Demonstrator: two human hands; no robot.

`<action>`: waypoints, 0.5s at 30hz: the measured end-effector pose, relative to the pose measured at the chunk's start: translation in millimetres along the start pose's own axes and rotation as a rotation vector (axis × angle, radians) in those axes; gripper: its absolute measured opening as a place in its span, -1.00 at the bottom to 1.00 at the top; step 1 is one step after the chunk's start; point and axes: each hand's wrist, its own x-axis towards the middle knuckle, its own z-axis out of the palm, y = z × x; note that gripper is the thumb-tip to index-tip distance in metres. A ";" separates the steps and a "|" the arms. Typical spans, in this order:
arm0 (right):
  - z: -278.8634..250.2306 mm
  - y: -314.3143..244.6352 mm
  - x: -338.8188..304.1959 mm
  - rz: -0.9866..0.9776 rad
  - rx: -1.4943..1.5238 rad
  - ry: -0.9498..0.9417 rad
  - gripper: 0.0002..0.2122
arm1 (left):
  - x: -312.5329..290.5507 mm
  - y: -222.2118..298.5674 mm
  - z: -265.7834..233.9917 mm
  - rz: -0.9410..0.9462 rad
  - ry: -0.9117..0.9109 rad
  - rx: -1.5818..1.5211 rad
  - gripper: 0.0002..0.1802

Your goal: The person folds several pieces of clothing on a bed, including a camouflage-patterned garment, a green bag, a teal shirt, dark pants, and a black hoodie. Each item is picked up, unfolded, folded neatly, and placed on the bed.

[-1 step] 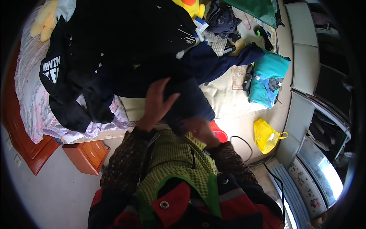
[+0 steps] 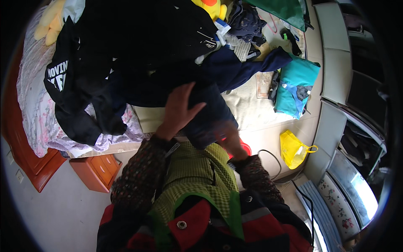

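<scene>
A dark navy garment point(image 2: 215, 107) lies on the bed in front of me, one long sleeve or leg stretching to the right. Its near part hangs past the bed's edge toward my lap. My left hand point(image 2: 179, 110) lies flat on the garment, fingers extended and thumb apart. Motion smears my right hand point(image 2: 228, 136) at the garment's lower right edge, so its fingers cannot be made out. A large black garment point(image 2: 147, 33) with white lettering spreads over the bed beyond, and its dark folds merge with the navy cloth.
A teal folded bag point(image 2: 297, 80) and rumpled dark clothes point(image 2: 245, 23) lie to the right on the bed. Below stand a yellow bag point(image 2: 292, 149) and a red basin point(image 2: 244, 148), with a black cable point(image 2: 275, 161) nearby. A wooden nightstand point(image 2: 96, 171) stands at left.
Both hands have shifted a little to the right, my right hand also slightly away from me. The near part of the navy garment has moved slightly with them.
</scene>
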 end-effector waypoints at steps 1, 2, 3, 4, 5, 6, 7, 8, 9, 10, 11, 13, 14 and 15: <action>-16.9 10.3 2.0 0.196 0.006 0.099 -0.49 | 2.8 1.2 0.4 0.033 -0.045 0.022 -0.58; -31.8 22.1 6.7 0.293 -0.056 0.129 -0.43 | 2.7 2.6 5.7 0.005 -0.152 0.041 -0.58; -34.9 31.7 14.4 0.279 -0.086 0.113 -0.27 | -0.1 1.9 12.8 -0.019 -0.256 0.060 -0.58; -33.5 38.3 20.3 0.363 -0.031 -0.035 -0.18 | -9.7 -1.8 15.4 -0.084 -0.306 0.070 -0.58; -33.3 44.1 24.9 0.490 0.020 -0.186 -0.09 | -23.0 -7.0 16.3 -0.091 -0.242 0.046 -0.58; -28.6 47.8 29.5 0.531 0.123 -0.297 0.01 | -39.1 -13.5 14.8 -0.114 -0.212 0.023 -0.58; -24.8 51.0 32.9 0.494 0.122 -0.351 0.02 | -53.2 -22.0 13.9 -0.152 -0.204 -0.006 -0.58; -20.1 53.5 35.4 0.489 0.122 -0.430 0.03 | -64.6 -32.3 13.3 -0.179 -0.198 0.016 -0.59; -14.8 55.3 36.8 0.462 0.125 -0.480 0.03 | -74.2 -43.2 11.9 -0.215 -0.215 0.031 -0.60; -11.0 58.7 38.4 0.516 0.189 -0.506 0.03 | -80.7 -53.5 12.0 -0.290 -0.279 0.059 -0.61; -5.8 59.8 36.7 0.556 0.209 -0.514 0.03 | -83.1 -63.1 15.3 -0.240 -0.246 0.044 -0.62; 2.1 65.6 33.7 0.546 0.260 -0.456 0.05 | -79.5 -78.7 26.4 -0.213 -0.255 0.027 -0.63; 6.9 68.0 31.8 0.588 0.332 -0.412 0.02 | -78.8 -83.1 29.4 -0.172 -0.228 0.020 -0.62; 8.5 70.0 27.7 0.583 0.410 -0.383 -0.01 | -78.7 -86.0 30.4 -0.189 -0.244 0.016 -0.61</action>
